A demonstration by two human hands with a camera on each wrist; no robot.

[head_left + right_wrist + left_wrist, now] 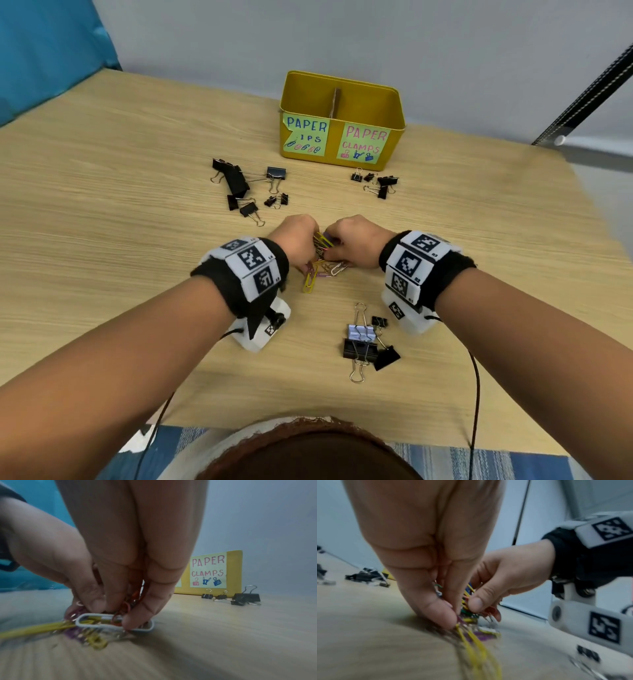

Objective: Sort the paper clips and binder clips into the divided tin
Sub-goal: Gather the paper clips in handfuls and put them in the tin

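Evidently paper clips [322,255]: light, thin, slippery wire, likely to tangle, best pinched as a bunch | on surface [137,171], well short of divided tin [390,113] | left hand [296,236] and right hand [354,240] knuckles-up, fingers [133,622] of both pinching the heap | binder clips [366,342] lie nearby.

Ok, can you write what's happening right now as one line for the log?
step: gathering paper clips | left hand: pinching clips | right hand: pinching clips | binder clips: on table | tin: nothing seen inside
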